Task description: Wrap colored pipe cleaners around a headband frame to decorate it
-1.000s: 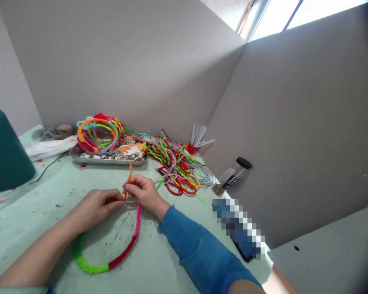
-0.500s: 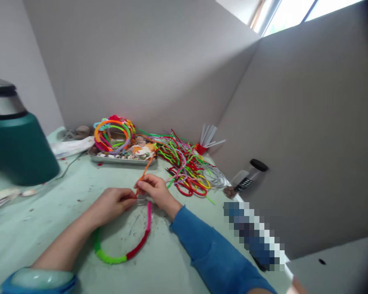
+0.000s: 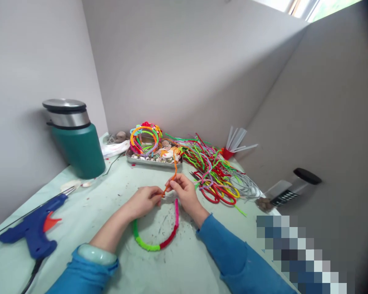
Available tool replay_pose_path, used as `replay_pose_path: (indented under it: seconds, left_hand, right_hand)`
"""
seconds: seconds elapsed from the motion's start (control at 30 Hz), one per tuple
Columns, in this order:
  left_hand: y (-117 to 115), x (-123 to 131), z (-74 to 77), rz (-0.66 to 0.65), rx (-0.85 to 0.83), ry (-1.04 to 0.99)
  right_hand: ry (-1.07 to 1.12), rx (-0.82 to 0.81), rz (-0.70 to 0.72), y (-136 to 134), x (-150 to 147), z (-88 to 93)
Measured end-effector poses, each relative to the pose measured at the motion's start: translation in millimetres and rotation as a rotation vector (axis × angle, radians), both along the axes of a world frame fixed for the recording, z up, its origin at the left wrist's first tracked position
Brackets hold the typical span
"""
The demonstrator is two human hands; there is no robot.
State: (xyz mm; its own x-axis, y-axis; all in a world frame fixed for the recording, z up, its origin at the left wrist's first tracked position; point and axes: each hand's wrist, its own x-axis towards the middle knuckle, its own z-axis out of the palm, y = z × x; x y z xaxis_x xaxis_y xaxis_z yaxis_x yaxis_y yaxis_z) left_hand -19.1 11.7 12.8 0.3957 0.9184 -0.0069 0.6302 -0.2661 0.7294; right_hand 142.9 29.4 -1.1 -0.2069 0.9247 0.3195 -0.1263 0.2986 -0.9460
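Note:
A hoop (image 3: 150, 247) wrapped in green, lime, dark red and pink pipe cleaner hangs just over the table, with a short bare stretch of pale wire near the fingertips. My left hand (image 3: 145, 201) is closed on the hoop's far side, where orange wrapping begins; its fingers hide part of the hoop. Pinched in my right hand (image 3: 185, 194) is an orange pipe cleaner (image 3: 175, 163), its free end sticking up. The two hands' fingertips are close together at the orange coil.
A blue glue gun (image 3: 38, 228) lies left, before a green bottle (image 3: 76, 151). Behind are a metal tray (image 3: 153, 162) of shells, finished colourful hoops (image 3: 145, 141), piled pipe cleaners (image 3: 202, 157), red-handled scissors (image 3: 213, 196) and glue sticks (image 3: 236, 139) in a red cup. A clear jar (image 3: 290, 190) stands right.
The view has swung left, bringing the glue gun and whole bottle into sight. Both hands keep hold of the hoop and orange pipe cleaner, whose free end now points more upright.

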Motion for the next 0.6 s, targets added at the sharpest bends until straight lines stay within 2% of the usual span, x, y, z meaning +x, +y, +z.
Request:
replay_pose_path:
  seconds: [0.23, 0.43, 0.6]
  left_hand:
    - [0.2, 0.2, -0.3, 0.033, -0.016, -0.014]
    - [-0.8, -0.5, -1.3, 0.043, -0.028, 0.008]
    - [3.7, -2.1, -6.6, 0.081, 0.018, -0.048]
  right_hand:
    - [-0.281, 0.265, -0.033, -14.0, -1.4, 6.9]
    - [-0.251, 0.232, -0.053, -15.1, -3.4, 8.4]
    - [-0.304, 0.349, 0.003, -23.8, -9.1, 9.5]
